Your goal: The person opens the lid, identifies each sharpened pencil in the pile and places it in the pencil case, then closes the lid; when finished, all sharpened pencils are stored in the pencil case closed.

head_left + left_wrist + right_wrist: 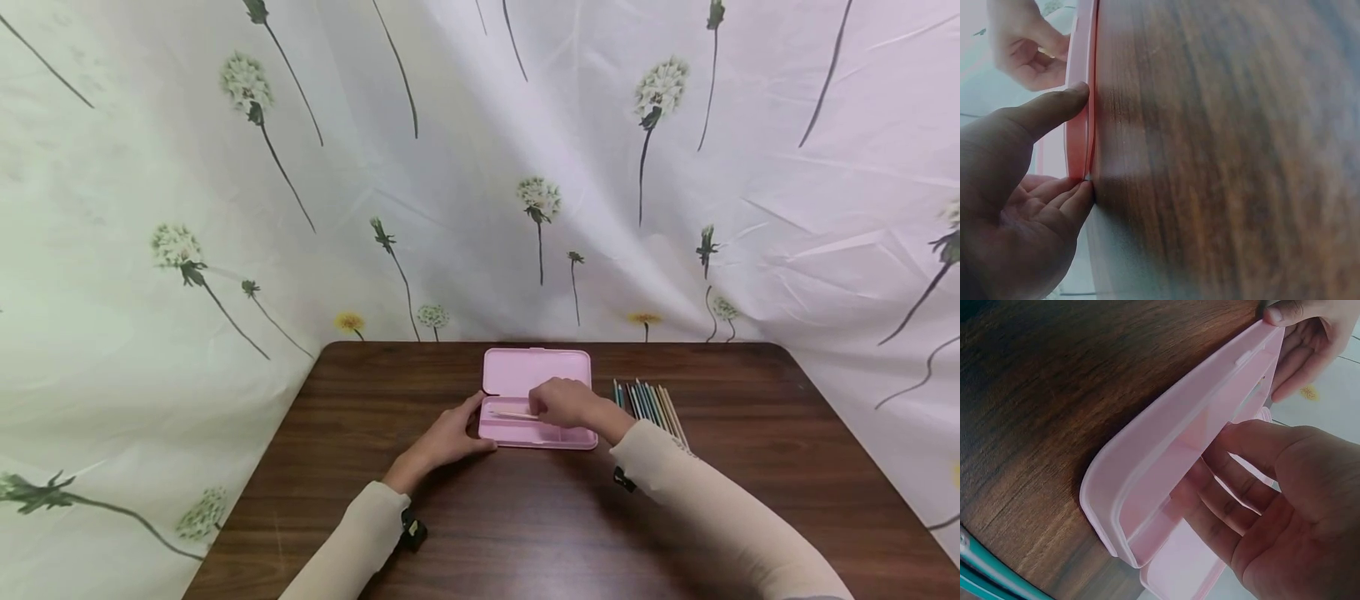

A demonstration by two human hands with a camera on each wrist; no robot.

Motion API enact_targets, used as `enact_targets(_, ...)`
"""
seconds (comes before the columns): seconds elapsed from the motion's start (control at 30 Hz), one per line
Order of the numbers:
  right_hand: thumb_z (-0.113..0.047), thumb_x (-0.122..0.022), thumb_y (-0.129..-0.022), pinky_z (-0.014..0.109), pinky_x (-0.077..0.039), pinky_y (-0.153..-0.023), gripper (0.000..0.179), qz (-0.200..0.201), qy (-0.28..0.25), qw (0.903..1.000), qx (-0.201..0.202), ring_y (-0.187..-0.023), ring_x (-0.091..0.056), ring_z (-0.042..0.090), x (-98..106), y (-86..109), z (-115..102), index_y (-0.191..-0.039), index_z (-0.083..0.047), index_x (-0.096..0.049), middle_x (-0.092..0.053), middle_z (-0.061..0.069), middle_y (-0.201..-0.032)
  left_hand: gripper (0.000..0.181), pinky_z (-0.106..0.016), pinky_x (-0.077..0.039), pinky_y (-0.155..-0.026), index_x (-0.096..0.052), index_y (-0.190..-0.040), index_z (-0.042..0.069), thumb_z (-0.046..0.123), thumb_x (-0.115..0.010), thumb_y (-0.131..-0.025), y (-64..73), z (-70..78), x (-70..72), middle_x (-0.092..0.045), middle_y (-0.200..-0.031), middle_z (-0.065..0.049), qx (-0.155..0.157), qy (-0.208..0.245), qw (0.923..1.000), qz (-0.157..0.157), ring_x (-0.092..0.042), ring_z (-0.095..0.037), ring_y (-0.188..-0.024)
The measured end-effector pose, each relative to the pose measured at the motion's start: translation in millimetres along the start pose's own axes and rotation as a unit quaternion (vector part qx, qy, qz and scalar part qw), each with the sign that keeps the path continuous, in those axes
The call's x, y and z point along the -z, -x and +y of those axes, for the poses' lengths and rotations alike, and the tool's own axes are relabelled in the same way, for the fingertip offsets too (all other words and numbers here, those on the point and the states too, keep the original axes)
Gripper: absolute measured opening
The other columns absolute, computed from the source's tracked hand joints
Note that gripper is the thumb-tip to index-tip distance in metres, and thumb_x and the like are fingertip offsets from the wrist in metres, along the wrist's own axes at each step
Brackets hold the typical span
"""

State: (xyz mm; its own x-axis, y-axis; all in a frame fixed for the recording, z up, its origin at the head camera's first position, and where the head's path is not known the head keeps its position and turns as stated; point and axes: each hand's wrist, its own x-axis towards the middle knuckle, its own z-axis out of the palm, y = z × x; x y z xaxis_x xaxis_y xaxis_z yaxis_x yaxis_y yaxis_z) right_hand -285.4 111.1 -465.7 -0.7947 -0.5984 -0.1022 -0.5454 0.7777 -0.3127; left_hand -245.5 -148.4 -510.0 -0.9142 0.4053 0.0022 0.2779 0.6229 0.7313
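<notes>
An open pink pencil case point(517, 444) lies on the table, its lid point(534, 372) folded back toward the wall. My left hand point(447, 435) grips the case's left end; in the left wrist view the thumb point(1057, 109) presses the front wall and the fingers touch the end. Inside the case, a pale pencil point(510, 415) points left, with its other end under my right hand point(566, 402). The right fingers are curled at the pencil, down in the case, as the right wrist view shows; the exact pinch is hidden.
Several coloured pencils point(651, 402) lie side by side just right of the case, partly behind the right forearm. A dark wooden table point(480, 525) carries everything. Behind it hangs a white cloth point(465, 250) printed with dandelions.
</notes>
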Motion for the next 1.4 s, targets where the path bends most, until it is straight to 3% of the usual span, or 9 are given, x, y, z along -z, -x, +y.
enact_targets(0.2, -0.007, -0.073, -0.098, 0.041, -0.056, -0.079, 0.009, 0.002, 0.01, 0.9998, 0.018, -0.08, -0.059, 0.015, -1, -0.1, 0, -0.097, -0.013, -0.079, -0.073, 0.0, -0.089, 0.095, -0.052, -0.045, -0.119, -0.034, -0.166, 0.002, 0.023, -0.088, -0.09, 0.5, -1.6, 0.0, -0.042, -0.167, -0.023, -0.005, 0.001, 1.0, -0.002, -0.052, -0.035, -0.148)
enact_targets(0.63, -0.005, -0.069, -0.101, 0.04, -0.055, -0.082, 0.013, -0.011, -0.009, 0.9998, 0.013, -0.081, -0.059, 0.017, -5, 0.6, 1, -0.098, -0.013, -0.08, -0.073, 0.002, -0.092, 0.095, -0.053, -0.044, -0.12, -0.033, -0.166, 0.002, 0.025, -0.087, -0.091, 1.5, -2.3, -0.9, -0.042, -0.168, -0.022, -0.002, 0.0, 1.0, -0.004, -0.05, -0.035, -0.15)
enact_targets(0.9, -0.013, -0.073, -0.101, 0.04, -0.058, -0.084, 0.008, 0.019, 0.008, 0.9995, 0.024, -0.082, -0.061, 0.013, 3, 2.8, 6, -0.097, -0.014, -0.08, -0.075, -0.003, -0.092, 0.095, -0.052, -0.045, -0.119, -0.034, -0.165, 0.001, 0.024, -0.087, -0.091, 1.4, -2.4, -1.3, -0.042, -0.167, -0.023, -0.003, -0.006, 1.0, -0.001, -0.052, -0.035, -0.148)
enact_targets(1.13, -0.012, -0.071, -0.1, 0.038, -0.058, -0.078, 0.009, 0.044, 0.021, 0.998, 0.04, -0.081, -0.063, 0.01, 18, 14.9, 15, -0.096, -0.013, -0.079, -0.074, -0.005, -0.091, 0.096, -0.052, -0.046, -0.119, -0.033, -0.166, 0.001, 0.022, -0.087, -0.09, 0.4, -3.4, -1.2, -0.044, -0.166, -0.023, -0.011, -0.01, 0.9999, 0.001, -0.052, -0.035, -0.148)
enact_targets(1.4, -0.011, -0.07, -0.1, 0.031, -0.051, -0.067, 0.01, 0.06, 0.011, 0.9978, 0.026, -0.074, -0.056, 0.008, 37, 39.0, 32, -0.095, -0.011, -0.078, -0.07, -0.006, -0.086, 0.096, -0.051, -0.045, -0.12, -0.032, -0.166, 0.001, 0.023, -0.087, -0.091, -1.1, -2.4, -0.1, -0.045, -0.166, -0.022, -0.016, -0.017, 0.9997, -0.004, -0.052, -0.034, -0.148)
